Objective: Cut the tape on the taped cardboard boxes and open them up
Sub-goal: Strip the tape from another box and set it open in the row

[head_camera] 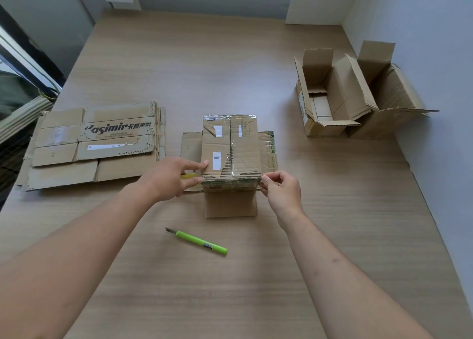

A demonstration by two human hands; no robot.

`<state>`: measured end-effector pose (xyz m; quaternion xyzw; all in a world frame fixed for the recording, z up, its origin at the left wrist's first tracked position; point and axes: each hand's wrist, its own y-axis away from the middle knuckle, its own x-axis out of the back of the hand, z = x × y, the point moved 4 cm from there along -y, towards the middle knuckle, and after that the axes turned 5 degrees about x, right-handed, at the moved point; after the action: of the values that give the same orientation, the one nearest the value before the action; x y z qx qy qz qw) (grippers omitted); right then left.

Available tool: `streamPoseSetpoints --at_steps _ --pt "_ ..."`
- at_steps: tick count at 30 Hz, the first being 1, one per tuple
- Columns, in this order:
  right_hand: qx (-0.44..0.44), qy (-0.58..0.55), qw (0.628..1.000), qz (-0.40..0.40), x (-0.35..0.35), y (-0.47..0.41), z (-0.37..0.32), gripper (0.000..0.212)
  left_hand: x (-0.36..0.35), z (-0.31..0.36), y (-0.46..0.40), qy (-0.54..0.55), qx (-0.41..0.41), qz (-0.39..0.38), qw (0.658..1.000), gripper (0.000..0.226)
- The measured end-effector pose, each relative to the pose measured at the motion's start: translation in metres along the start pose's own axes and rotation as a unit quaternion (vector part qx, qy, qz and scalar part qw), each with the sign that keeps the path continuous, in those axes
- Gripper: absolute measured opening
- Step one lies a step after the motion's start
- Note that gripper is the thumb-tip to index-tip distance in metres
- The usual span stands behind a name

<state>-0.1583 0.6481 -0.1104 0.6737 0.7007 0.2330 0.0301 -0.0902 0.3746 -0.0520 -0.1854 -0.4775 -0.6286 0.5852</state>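
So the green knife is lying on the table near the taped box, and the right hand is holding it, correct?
Not quite. The head view shows the green knife lying on the table near the taped box, but no hand holds it. The right hand pinches at the box's right edge, and the left hand touches its left side.

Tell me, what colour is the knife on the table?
Bright green knife, seen in the head view.
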Motion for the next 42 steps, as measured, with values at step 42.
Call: streamPoseSetpoints --at_steps 42 --pt "0.422 0.426 0.78 -0.18 -0.086 0.025 -0.061 0.026 -0.022 -0.022 -0.014 0.093 -0.021 0.029 0.995 0.044"
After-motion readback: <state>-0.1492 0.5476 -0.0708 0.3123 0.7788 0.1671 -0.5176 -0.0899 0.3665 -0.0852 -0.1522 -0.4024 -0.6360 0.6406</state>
